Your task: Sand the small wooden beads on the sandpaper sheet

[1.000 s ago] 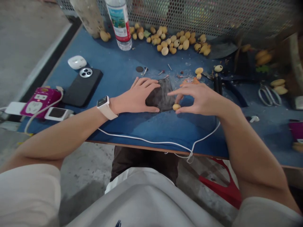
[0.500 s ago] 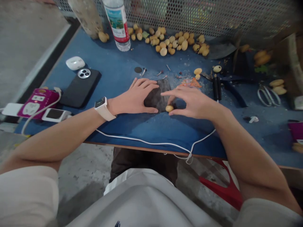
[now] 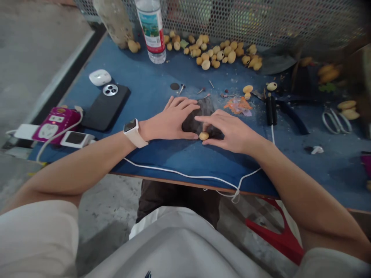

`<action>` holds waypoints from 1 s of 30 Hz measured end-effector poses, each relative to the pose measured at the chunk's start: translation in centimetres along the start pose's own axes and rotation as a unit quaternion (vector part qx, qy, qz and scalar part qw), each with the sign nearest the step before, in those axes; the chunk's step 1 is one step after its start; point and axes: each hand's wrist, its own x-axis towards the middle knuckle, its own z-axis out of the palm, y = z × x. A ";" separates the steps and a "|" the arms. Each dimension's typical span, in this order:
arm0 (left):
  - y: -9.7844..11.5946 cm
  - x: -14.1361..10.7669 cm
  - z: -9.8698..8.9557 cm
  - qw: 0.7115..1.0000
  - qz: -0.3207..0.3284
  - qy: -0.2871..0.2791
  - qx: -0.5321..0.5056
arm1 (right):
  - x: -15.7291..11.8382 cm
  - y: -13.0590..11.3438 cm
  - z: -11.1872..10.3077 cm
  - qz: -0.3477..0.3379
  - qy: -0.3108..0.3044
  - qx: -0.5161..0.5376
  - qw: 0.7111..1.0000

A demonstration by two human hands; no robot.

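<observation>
A dark grey sheet [image 3: 206, 106], which looks like sandpaper, lies on the blue tabletop. My left hand [image 3: 179, 119] rests flat on its left part, fingers stretched out, thumb near a small tan gourd [image 3: 203, 136]. That gourd is at the sheet's near edge, held between the thumb and fingers of my right hand [image 3: 232, 129]; the index finger reaches out above it. Just beyond the sheet lie several small bits on thin metal shanks [image 3: 201, 90] and a dark round disc [image 3: 174, 86]. Orange and purple scraps [image 3: 239, 105] sit beyond my right hand.
Several tan gourds [image 3: 205, 65] line the back by a perforated metal screen, beside a water bottle [image 3: 152, 34]. A phone [image 3: 106, 110], earbud case [image 3: 100, 77] and purple power socket [image 3: 53, 125] are left. Pliers [image 3: 294, 116] and scissors [image 3: 336, 120] lie right. A white cable [image 3: 174, 173] crosses the front edge.
My right hand has slid left with the small gourd, bringing it close to my left thumb. My left hand stays flat on the sheet. The whole view has shifted slightly.
</observation>
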 end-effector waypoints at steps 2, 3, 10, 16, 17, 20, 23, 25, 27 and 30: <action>0.0 -0.1 0.0 1.000 0.000 0.001 -0.001 | 0.0 -0.2 0.0 -0.001 -0.005 -0.007 1.000; 0.1 -0.1 0.0 1.000 -0.001 0.001 -0.003 | -0.1 -0.1 -0.2 -0.001 -0.008 -0.009 1.000; 0.1 0.0 0.1 1.000 -0.008 -0.001 -0.010 | -1.0 0.5 -3.1 0.046 -0.037 0.009 0.998; -0.1 0.0 0.0 1.000 -0.006 -0.007 -0.002 | -0.1 -0.2 -1.2 0.033 -0.036 0.018 0.999; -0.1 0.0 0.1 1.000 -0.005 -0.007 -0.001 | 0.1 -0.3 -0.8 0.035 -0.033 0.020 0.999; -0.1 0.0 0.1 1.000 -0.003 -0.005 -0.002 | 0.0 -0.3 -0.5 0.044 -0.026 0.028 0.998; 0.0 0.1 0.1 1.000 -0.007 -0.002 -0.006 | -0.5 0.3 -1.7 0.051 -0.031 0.034 0.998; 0.0 0.1 0.1 1.000 -0.007 -0.002 -0.008 | -0.8 0.4 -2.4 0.058 -0.037 0.036 0.997; -0.1 0.1 0.1 1.000 -0.005 -0.002 -0.009 | -0.7 0.2 -2.4 0.058 -0.037 0.038 0.997; -0.4 0.1 0.4 1.000 0.002 0.006 -0.005 | -0.2 -0.5 -1.4 0.043 -0.033 0.041 0.998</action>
